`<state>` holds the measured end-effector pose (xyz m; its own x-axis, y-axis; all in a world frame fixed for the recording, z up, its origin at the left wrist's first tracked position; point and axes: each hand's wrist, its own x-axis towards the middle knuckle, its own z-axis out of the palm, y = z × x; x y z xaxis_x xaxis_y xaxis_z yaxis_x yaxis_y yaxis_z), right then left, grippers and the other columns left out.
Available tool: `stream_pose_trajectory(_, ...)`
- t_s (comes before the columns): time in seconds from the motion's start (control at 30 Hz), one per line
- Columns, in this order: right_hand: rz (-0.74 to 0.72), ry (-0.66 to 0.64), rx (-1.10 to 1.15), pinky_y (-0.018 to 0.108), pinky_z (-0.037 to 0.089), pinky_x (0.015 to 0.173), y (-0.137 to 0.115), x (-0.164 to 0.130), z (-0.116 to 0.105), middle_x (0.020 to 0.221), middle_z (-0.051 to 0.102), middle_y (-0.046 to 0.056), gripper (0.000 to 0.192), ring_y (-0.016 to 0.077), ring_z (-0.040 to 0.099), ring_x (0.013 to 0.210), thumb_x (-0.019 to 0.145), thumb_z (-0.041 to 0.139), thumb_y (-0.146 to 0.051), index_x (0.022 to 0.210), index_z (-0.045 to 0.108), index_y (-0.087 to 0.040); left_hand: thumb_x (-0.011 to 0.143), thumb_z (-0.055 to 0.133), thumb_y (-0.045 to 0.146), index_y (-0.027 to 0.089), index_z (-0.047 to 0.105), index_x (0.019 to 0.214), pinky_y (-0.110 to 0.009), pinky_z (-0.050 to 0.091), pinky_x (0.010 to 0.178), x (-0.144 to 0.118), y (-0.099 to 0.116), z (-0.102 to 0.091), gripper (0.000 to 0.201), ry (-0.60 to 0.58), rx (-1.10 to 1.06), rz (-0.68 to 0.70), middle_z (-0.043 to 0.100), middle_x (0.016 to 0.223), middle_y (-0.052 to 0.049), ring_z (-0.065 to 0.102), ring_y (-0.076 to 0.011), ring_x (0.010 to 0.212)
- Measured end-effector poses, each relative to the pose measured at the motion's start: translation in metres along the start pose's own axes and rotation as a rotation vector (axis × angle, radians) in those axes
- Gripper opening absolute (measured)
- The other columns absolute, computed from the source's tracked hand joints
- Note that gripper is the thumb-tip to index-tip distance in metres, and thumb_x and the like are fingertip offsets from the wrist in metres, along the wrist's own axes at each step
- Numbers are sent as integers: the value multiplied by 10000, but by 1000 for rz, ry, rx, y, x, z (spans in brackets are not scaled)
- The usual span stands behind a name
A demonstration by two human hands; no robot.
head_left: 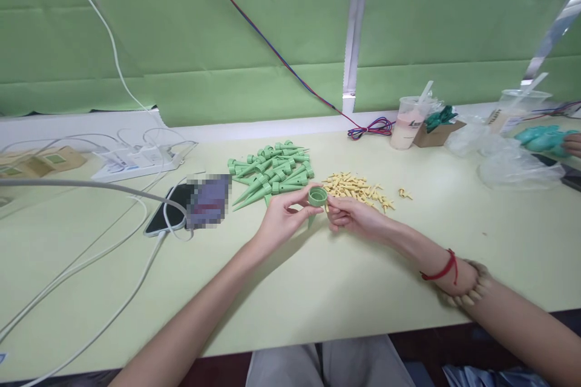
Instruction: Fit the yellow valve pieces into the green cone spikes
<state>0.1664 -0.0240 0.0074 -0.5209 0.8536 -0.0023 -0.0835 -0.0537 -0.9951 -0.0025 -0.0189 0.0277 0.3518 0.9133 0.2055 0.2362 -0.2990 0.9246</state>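
Both forearms reach in from six o'clock over the pale green worktop (318, 290). Left hand (281, 221) pinches a green plastic cone spike (316, 199) at its open ring end, mouth tilted up toward the camera, seemingly to expose the socket. Right hand (354, 217) has its fingers closed beside it, contents hidden. Heaped green spikes (270, 172) lie at eleven o'clock, small tan plastic pegs (356, 187) at one o'clock.

table (408, 266): pale yellow-green
cone pieces (270, 175): green
small pegs (356, 187): light yellow
wall sheet (204, 36): green
wrist string (442, 269): red
cables (113, 236): white
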Motion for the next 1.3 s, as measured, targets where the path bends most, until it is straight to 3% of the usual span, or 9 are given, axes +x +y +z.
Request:
stream_pose_trajectory(0.1, -8, 48, -157, 248, 342, 546, -6, -2, 0, 573, 212, -63, 392, 78, 207, 470, 874, 306, -465, 587, 281, -200, 720, 615, 366, 202, 575, 1151, -226, 529, 569, 0, 0, 2, 463, -59, -158, -91, 666, 812, -32, 615, -157, 722)
stream_pose_trajectory(0.23, -378, 242, -763, 244, 304, 584, -14, -7, -3, 596, 359, -28, 330, 105, 359, 566, 899, 332, -358, 629, 404, -182, 743, 592, 403, 184, 620, 1054, -198, 519, 542, 1, -3, 0, 381, -119, -343, -155, 659, 944, -72, 639, -150, 714)
stream_pose_trajectory(0.37, -508, 181, -929, 237, 312, 625, -13, -7, -9, 663, 424, -10, 253, 111, 410, 632, 913, 328, -261, 704, 450, -185, 731, 607, 406, 182, 629, 1037, -197, 520, 542, 3, -6, -3, 380, -148, -339, -187, 656, 945, -77, 639, -153, 727)
stream_pose_trajectory(0.53, -413, 249, -877, 233, 300, 599, -7, -4, -7, 608, 387, -21, 304, 107, 394, 599, 902, 355, -269, 610, 367, -184, 685, 655, 373, 208, 574, 1148, -232, 538, 589, 1, -7, -1, 498, -71, -253, -179, 647, 786, -25, 628, -157, 726)
stream_pose_trajectory(0.67, -329, 269, -712, 235, 290, 561, -5, -4, -2, 583, 346, -27, 361, 108, 362, 568, 907, 297, -338, 582, 346, -188, 687, 656, 352, 202, 577, 1146, -257, 540, 636, -1, -7, 3, 490, -74, -242, -123, 655, 794, -24, 635, -169, 738)
stream_pose_trajectory(0.87, -354, 358, -422, 241, 323, 594, -13, -5, -3, 656, 398, -18, 329, 115, 384, 615, 905, 240, -340, 752, 493, -197, 738, 614, 367, 218, 540, 1172, -261, 528, 675, 2, -2, 2, 465, 31, -361, -49, 654, 929, -46, 646, -164, 763)
stream_pose_trajectory(1.0, -311, 434, -351, 235, 339, 585, -17, -4, -2, 696, 452, -13, 270, 112, 394, 620, 845, 402, -400, 931, 574, -210, 733, 618, 369, 219, 540, 1165, -275, 525, 665, 3, -1, -1, 464, 59, -403, -49, 647, 935, -47, 641, -150, 705)
stream_pose_trajectory(1.17, -207, 450, -366, 240, 316, 524, -12, -2, 2, 539, 417, -27, 363, 109, 387, 553, 709, 582, -502, 847, 660, -175, 674, 677, 323, 213, 578, 1142, -269, 517, 681, 0, -2, 1, 491, 37, -254, -38, 632, 784, -26, 619, -163, 747)
stream_pose_trajectory(1.3, -103, 402, -282, 227, 273, 483, -13, -4, 0, 485, 327, -58, 366, 77, 310, 496, 645, 646, -500, 751, 663, -149, 660, 687, 304, 234, 609, 1103, -247, 518, 671, -1, -1, 2, 455, 56, -238, -50, 603, 967, -42, 602, -149, 787)
